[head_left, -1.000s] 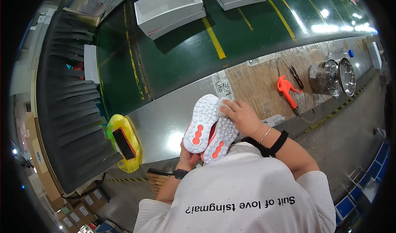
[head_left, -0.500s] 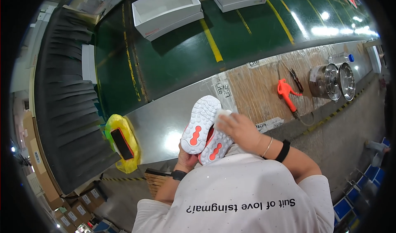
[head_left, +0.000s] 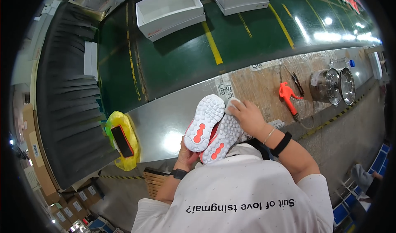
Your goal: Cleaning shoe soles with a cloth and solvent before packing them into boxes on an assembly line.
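left hand (head_left: 186, 154) clamps the shoes (head_left: 210, 128), soles up; right hand (head_left: 247, 116) pinches a white cloth (head_left: 232, 105). keep the pair steady, wipe in short strokes.

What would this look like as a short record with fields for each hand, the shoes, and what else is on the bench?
left hand: grips the pair of shoes from below, at the heel end
right hand: presses a small white cloth against the sole of the right-side shoe
pair of shoes: held soles up, white soles with orange patches
bench: metal strip, cardboard-covered to the right
yellow bag: left on the bench, a dark phone lying on it
orange tool: on the cardboard
metal tins: far right
open white box: on the green conveyor
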A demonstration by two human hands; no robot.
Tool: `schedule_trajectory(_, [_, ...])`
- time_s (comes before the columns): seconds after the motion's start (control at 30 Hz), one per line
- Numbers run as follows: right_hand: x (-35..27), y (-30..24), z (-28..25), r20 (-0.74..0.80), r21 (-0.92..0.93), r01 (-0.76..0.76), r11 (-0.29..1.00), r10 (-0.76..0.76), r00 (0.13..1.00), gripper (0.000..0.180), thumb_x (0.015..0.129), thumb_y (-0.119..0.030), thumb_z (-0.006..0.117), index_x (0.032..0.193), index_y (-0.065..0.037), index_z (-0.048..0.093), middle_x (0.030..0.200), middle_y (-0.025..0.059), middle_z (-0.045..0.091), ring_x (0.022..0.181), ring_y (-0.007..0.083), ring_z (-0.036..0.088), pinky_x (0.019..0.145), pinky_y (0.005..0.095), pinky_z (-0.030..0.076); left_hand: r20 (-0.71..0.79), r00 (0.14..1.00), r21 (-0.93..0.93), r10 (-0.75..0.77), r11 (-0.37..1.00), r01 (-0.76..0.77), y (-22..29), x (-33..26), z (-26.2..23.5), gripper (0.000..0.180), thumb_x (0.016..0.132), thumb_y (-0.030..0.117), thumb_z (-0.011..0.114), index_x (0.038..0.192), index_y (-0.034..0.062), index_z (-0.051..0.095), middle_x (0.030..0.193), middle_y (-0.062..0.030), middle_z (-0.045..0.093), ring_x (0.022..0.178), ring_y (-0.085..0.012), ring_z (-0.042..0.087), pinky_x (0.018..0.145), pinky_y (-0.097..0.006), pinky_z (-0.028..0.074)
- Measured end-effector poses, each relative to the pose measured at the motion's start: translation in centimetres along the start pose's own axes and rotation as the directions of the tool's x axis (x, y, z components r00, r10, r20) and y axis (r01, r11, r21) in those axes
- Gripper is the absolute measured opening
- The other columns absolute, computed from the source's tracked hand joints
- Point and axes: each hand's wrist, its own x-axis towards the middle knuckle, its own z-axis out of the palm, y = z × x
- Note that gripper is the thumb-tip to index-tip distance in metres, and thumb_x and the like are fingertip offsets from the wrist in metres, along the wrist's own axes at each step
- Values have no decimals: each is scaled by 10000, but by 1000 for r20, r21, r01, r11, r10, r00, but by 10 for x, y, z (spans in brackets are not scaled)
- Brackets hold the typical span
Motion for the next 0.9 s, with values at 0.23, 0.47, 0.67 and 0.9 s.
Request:
schedule_trajectory(0.23, [-4,-5,6,-50,15,42,999,-41,998,419,702,-46,546,1110,-135,577,1206,90,520,889,283,535,748,384,472,-13,1000,28,-19,999,20,-1,6,-5,786,816,601,523,1363,63,349,1366,-101,423,1245,-254,418,1046,-412,353])
schedule_trajectory(0.47, [-19,-25,4,-89,11,219,976,-217,972,429,693,-71,582,1116,-142,581,1207,70,520,961,292,532,808,385,468,33,999,-34,0,999,1,-9,7,-18,778,820,592,524,1361,61,350,1363,-108,424,1234,-257,427,1048,-417,349])
schedule_trajectory(0.67, [-16,10,0,9,0,18,1000,-18,1000,356,726,-50,549,1065,-139,604,1220,54,531,986,272,526,830,398,446,-29,1000,-10,-12,1000,11,-13,9,-29,773,806,583,555,1352,69,368,1339,-107,453,1210,-253,453,1029,-419,375])
schedule_trajectory(0.9, [-1,-31,4,-149,189,280,941,-254,956,414,713,-57,583,1115,-154,570,1252,61,502,969,280,533,821,388,453,36,999,-127,-17,992,21,-13,8,-21,673,879,556,442,1345,75,379,1333,-107,459,1210,-260,453,1031,-421,373])
